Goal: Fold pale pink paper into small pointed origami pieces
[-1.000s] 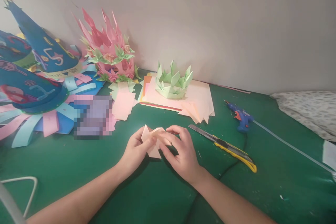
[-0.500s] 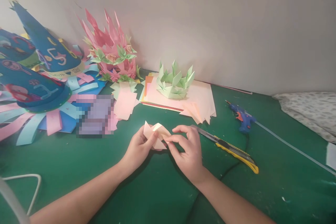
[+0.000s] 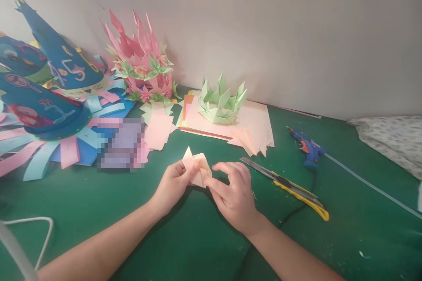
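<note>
A pale pink piece of folded paper (image 3: 199, 174) is held up over the green table, with a pointed corner sticking up at its left. My left hand (image 3: 174, 181) is closed on its left side, the thumb lying across the folds. At the lower right edge, fingertips of my right hand (image 3: 233, 189) pinch the paper, while its index finger is bent above and clear of it. Beyond my hands, several folded peach paper pieces (image 3: 246, 139) lie on a stack of coloured sheets (image 3: 260, 118), where a light green paper crown (image 3: 219, 107) also stands.
Right of my hands lie a yellow cutter knife (image 3: 296, 195) with its blade out and a blue glue gun (image 3: 310, 151) with a cord. At left are blue cone hats (image 3: 62, 52), a pink paper crown (image 3: 141, 61), pink paper slips (image 3: 158, 134) and a blurred-out flat object (image 3: 120, 145).
The right edge of the paper has been bent down and in. My right fingertips have shifted slightly left and lower along it. The view has drifted a little.
</note>
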Action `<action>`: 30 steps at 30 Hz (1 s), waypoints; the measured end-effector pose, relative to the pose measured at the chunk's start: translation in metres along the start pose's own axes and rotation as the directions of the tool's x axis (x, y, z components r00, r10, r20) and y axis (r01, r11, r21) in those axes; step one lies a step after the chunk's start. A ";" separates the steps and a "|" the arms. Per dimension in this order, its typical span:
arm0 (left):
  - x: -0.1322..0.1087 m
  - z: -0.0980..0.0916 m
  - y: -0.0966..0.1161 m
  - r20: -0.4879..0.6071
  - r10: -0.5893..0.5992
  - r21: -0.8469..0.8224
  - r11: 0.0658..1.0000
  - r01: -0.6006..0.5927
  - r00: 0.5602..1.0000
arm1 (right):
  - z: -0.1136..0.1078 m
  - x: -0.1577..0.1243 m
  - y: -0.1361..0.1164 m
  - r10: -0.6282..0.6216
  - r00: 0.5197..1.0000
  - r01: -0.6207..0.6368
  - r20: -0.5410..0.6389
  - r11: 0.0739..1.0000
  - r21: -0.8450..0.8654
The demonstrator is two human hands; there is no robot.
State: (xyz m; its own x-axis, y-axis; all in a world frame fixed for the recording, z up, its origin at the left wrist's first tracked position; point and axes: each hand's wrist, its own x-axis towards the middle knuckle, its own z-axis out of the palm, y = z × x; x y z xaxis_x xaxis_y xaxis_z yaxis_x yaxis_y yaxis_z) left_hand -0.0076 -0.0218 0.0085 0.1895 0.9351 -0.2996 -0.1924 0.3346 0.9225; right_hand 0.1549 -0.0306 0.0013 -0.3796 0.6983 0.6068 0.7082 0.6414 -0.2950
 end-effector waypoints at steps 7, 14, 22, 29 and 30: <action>0.000 0.002 0.000 0.027 -0.013 0.045 0.999 0.012 1.000 | 0.001 0.001 0.000 0.009 1.000 -0.009 0.015 1.000 -0.023; 0.001 0.001 0.000 0.010 -0.013 0.035 0.999 0.013 1.000 | 0.000 0.001 0.000 -0.001 0.999 0.001 0.039 1.000 0.002; 0.001 0.000 0.000 0.003 -0.033 0.028 0.999 0.033 0.999 | 0.000 0.001 0.000 -0.024 0.998 0.025 0.055 1.000 -0.013; 0.001 0.000 0.001 0.014 -0.042 0.007 0.999 0.042 0.999 | 0.000 0.001 -0.001 -0.038 0.997 0.037 0.074 0.999 0.016; 0.001 0.000 0.001 0.016 -0.041 -0.001 0.999 0.041 0.999 | 0.000 0.001 -0.001 -0.039 0.996 0.037 0.080 0.999 0.021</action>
State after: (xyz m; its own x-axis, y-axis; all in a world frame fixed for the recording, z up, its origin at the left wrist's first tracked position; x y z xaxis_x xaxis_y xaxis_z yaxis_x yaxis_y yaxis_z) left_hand -0.0073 -0.0207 0.0093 0.2128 0.9186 -0.3330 -0.1858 0.3726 0.9092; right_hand 0.1539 -0.0305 0.0017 -0.4530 0.6962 0.5569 0.6808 0.6734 -0.2881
